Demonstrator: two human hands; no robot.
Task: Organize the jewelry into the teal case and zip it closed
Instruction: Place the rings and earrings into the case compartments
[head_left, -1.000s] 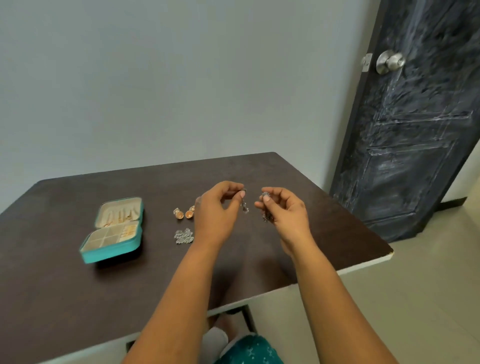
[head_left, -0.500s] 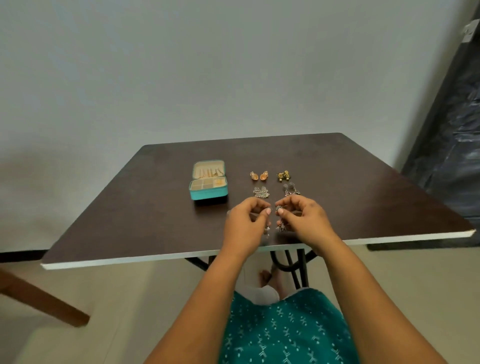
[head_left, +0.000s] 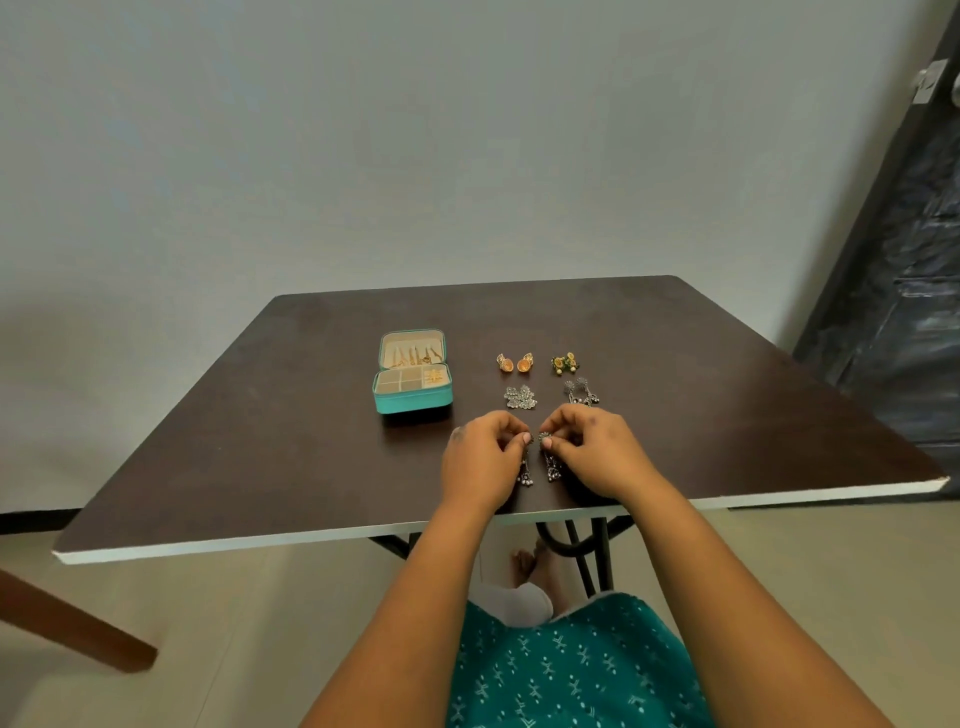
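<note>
The teal case (head_left: 413, 404) lies open on the dark table (head_left: 260, 441), left of centre, its lid laid back with gold pieces inside. My left hand (head_left: 480, 457) pinches one dark silver dangling earring (head_left: 525, 470). My right hand (head_left: 592, 449) pinches its twin (head_left: 550, 462). Both earrings hang just above the table near its front edge. Beyond my hands lie an orange earring pair (head_left: 514, 362), a green and gold pair (head_left: 564, 362), a silver leaf-shaped pair (head_left: 519, 397) and a silver dangling pair (head_left: 581, 392).
The table's white front edge (head_left: 363, 530) runs just below my hands. A dark door (head_left: 893, 291) stands at the right. A brown wooden bar (head_left: 67, 618) crosses the lower left floor. My teal patterned clothing (head_left: 561, 670) fills the bottom of the view.
The view has swung left and pulled back, so the whole table shows. My hands, each still pinching an earring, have come down close to the table near its front edge.
</note>
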